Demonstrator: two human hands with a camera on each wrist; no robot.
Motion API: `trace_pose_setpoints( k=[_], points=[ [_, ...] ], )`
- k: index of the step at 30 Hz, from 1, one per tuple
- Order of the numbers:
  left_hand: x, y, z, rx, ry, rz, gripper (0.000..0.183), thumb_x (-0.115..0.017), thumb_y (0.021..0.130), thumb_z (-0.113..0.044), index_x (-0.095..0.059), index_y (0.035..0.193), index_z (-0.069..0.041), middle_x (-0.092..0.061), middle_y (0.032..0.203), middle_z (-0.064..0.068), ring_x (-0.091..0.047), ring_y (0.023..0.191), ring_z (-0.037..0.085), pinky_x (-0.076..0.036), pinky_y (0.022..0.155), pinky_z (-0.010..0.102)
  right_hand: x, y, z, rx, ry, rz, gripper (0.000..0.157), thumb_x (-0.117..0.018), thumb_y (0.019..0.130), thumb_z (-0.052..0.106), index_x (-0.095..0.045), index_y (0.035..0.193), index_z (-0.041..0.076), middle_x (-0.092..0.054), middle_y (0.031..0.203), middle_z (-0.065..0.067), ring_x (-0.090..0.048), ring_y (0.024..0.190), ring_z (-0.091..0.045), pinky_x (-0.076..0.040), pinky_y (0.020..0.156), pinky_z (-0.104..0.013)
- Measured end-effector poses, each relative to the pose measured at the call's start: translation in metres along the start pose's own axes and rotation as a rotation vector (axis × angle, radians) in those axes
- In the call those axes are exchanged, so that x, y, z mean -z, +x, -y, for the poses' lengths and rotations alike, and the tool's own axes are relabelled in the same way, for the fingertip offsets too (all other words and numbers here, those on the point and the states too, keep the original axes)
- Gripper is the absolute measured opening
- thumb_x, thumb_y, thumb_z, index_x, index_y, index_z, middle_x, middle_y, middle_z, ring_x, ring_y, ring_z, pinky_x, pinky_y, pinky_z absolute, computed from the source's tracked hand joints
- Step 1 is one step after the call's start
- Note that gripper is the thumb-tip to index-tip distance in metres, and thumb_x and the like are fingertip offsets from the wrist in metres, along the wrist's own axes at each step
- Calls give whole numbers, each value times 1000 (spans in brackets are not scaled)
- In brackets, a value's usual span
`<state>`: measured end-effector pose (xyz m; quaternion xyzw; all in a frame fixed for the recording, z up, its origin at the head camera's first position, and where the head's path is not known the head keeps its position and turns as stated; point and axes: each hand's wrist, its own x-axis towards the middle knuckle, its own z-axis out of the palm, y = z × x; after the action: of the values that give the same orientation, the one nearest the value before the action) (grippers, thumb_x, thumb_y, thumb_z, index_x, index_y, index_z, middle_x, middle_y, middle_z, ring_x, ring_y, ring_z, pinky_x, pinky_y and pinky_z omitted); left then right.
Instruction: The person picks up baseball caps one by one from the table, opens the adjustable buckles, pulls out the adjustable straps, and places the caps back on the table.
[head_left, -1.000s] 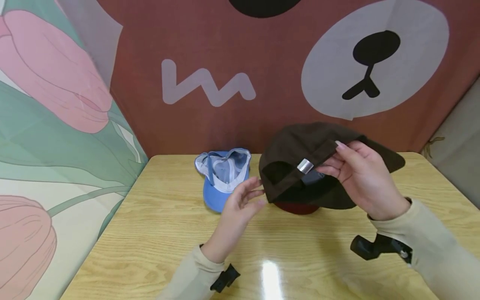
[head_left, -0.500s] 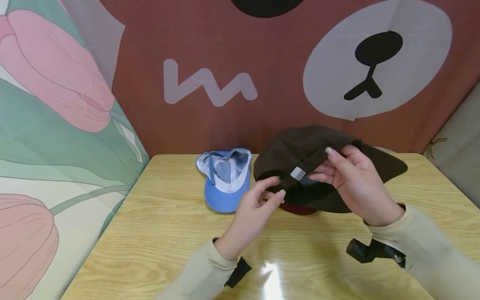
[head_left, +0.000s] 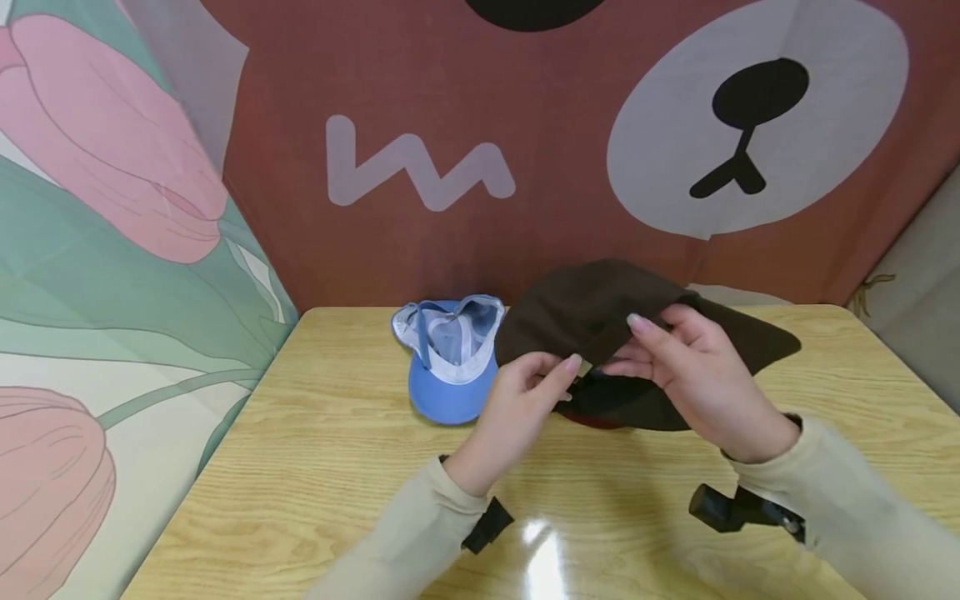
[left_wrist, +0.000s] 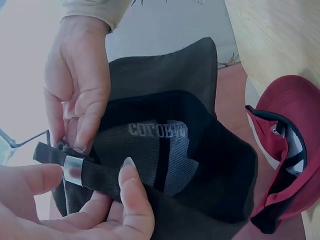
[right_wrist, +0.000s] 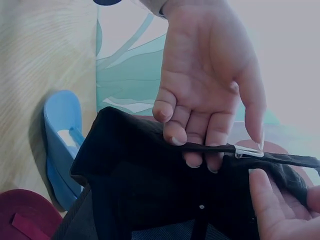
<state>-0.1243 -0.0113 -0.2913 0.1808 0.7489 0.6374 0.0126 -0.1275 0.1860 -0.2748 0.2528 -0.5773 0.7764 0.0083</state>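
Note:
A dark brown cap [head_left: 573, 304] is held up over the table, its opening toward the head camera. My left hand [head_left: 517, 412] pinches the cap's back strap right by its silver buckle [left_wrist: 73, 170], thumb on one side and fingers behind. On the right, my right hand [head_left: 708, 383] grips the strap farther along between thumb and fingers. In the left wrist view, the inside of the cap shows mesh lining and a pale patch [left_wrist: 182, 160] with lettering. Seen from the right wrist, the strap [right_wrist: 205, 147] runs across the left fingers and through the buckle.
A blue cap [head_left: 450, 396] lies upturned on the wooden table [head_left: 300, 500], left of the brown one. Mostly hidden behind the brown cap is a dark red cap [left_wrist: 295, 110]. A brown cloth backdrop [head_left: 420, 258] stands at the table's back edge.
My left hand has moved right and up from the cap's edge onto the strap, taking hold beside the buckle. The right hand and brown cap have shifted slightly left and down.

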Motion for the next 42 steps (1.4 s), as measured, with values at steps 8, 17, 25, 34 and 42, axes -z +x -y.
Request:
trace_pose_setpoints(
  k=[8, 17, 25, 34, 42],
  points=[
    [3, 3, 0, 13, -54, -19, 33, -60, 97, -24, -64, 90, 7, -64, 82, 12, -57, 70, 10, -50, 70, 30, -1, 2, 4, -21, -93, 0, 15, -46, 102, 6, -54, 91, 0, -65, 87, -12, -68, 84, -25, -55, 81, -36],
    [11, 7, -7, 112, -322, -39, 27, -58, 98, -18, -57, 76, -2, -49, 68, 0, -44, 62, 11, -39, 62, 25, 1, 6, 7, -96, -181, -26, 19, -50, 102, 10, -64, 93, -1, -70, 93, -12, -68, 86, -22, -55, 78, -31],
    [24, 13, -27, 114, -398, -54, 31, -56, 98, -17, -59, 68, -11, -51, 67, 0, -46, 58, 10, -44, 63, 24, -2, 11, 9, -142, -312, 43, 22, -50, 102, 12, -66, 107, -3, -70, 100, -11, -67, 90, -24, -55, 78, -31],
    [36, 21, -45, 107, -393, -91, 33, -56, 99, -20, -60, 70, -5, -54, 70, 2, -50, 59, 13, -48, 63, 25, -19, 22, 14, 150, -820, -11, 24, -64, 91, -2, -60, 115, -2, -65, 80, -12, -60, 60, -16, -52, 59, -23],
    [36, 22, -46, 125, -346, -45, 34, -57, 99, -18, -58, 66, -10, -53, 66, 2, -48, 54, 12, -45, 59, 24, -20, 37, 6, 539, -1201, 76, 16, -65, 92, 11, -66, 106, 2, -67, 87, -5, -55, 66, -12, -47, 60, -27]
  ],
)
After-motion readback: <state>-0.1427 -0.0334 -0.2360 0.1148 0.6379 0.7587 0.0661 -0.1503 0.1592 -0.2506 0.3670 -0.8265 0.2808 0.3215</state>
